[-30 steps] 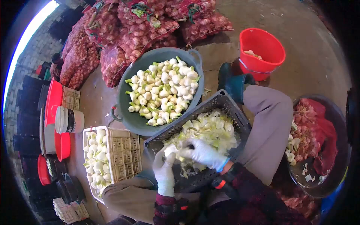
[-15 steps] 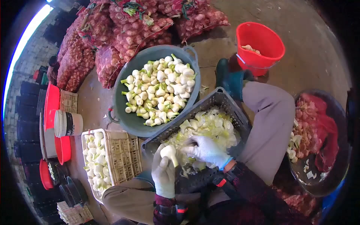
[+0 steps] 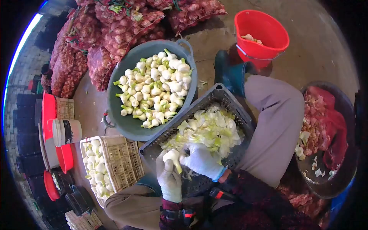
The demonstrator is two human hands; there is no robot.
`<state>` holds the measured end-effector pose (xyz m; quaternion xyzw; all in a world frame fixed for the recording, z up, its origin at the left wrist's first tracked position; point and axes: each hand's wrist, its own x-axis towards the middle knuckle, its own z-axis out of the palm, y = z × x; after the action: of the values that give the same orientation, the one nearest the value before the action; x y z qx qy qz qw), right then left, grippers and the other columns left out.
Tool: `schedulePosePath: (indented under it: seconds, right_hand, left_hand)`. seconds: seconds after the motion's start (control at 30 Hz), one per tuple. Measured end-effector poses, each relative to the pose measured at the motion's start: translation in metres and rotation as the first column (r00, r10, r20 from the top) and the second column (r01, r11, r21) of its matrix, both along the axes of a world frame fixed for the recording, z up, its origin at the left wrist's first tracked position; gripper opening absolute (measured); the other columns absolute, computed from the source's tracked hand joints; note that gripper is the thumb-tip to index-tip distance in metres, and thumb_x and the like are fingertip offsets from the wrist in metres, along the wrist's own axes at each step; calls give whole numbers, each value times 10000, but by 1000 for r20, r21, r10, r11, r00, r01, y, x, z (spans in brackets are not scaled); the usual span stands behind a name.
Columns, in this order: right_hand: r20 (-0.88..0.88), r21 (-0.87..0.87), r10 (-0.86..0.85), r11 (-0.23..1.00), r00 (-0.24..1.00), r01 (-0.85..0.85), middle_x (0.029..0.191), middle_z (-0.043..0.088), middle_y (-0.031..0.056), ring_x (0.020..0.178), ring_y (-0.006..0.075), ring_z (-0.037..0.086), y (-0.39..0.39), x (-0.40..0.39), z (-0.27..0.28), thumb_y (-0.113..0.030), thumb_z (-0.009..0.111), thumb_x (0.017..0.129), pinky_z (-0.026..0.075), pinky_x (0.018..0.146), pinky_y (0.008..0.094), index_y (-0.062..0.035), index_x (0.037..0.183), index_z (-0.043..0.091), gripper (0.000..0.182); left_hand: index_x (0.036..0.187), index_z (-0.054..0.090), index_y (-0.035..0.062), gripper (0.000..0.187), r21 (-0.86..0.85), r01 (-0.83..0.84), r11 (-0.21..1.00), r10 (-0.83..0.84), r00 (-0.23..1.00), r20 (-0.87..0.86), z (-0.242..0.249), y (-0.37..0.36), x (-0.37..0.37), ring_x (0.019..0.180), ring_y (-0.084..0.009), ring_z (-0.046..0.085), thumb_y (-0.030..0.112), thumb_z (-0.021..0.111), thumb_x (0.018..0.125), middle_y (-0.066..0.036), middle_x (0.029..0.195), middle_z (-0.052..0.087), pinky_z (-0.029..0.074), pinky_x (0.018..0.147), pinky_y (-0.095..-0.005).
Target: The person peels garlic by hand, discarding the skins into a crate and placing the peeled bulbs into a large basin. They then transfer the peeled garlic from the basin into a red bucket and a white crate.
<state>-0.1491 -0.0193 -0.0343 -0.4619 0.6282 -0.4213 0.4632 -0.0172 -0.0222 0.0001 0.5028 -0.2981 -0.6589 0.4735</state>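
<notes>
In a white glove, my left hand [image 3: 169, 184] is closed around a white garlic bulb [image 3: 172, 156] with its green stem angled down to the right. My right hand [image 3: 202, 160], also gloved, is beside the bulb with its fingertips curled together; what they hold, if anything, is hidden. Both hands are over the near side of a dark plastic crate [image 3: 245, 130] between my legs. Pale, translucent garlic skins [image 3: 212, 128] are heaped in it. Just beyond the crate, a round grey-green tub [image 3: 114, 105] holds many peeled bulbs with short green stems.
A white crate [image 3: 128, 157] of garlic stands at the left. Red net sacks [image 3: 126, 30] of garlic are piled at the back. There is a red bucket [image 3: 264, 42] at the upper right, and a dark basin [image 3: 318, 188] with unpeeled garlic and red netting at the right.
My right hand has moved slightly down and left, closer to the bulb, with its fingers more curled. My left hand still holds the garlic. The whole view has shifted a little.
</notes>
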Motion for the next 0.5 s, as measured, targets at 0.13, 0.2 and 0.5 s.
schedulePosePath:
  seconds: [0.13, 0.2, 0.5]
  right_hand:
    - [122, 76, -102, 993, 987, 93, 749, 649, 171, 727, 361, 635, -6, 1, -9, -225, 668, 776, 494, 659, 426, -37, 822, 648, 194]
    - [197, 108, -148, 986, 969, 129, 727, 643, 169, 704, 361, 633, -6, -2, -10, -199, 665, 773, 493, 641, 428, -45, 814, 638, 162]
    - [101, 0, -107, 994, 989, 108, 691, 639, 157, 653, 280, 653, -14, -4, -23, -117, 659, 780, 502, 605, 394, -32, 740, 617, 103]
  left_hand:
    - [1286, 451, -24, 559, 46, -8, 999, 12, 997, -75, 1, -4, 0, 1093, -223, 541, 299, 672, 888, -132, 1199, 540, 432, 962, -330]
    - [1306, 447, -28, 526, 52, 65, 997, -68, 996, 57, -1, -8, 7, 1107, -211, 531, 254, 646, 910, -129, 1218, 529, 426, 968, -323]
    - [1294, 511, -78, 429, 253, 97, 963, -135, 981, 138, -18, -10, 19, 841, -144, 630, 132, 586, 928, -127, 1088, 644, 515, 719, -248]
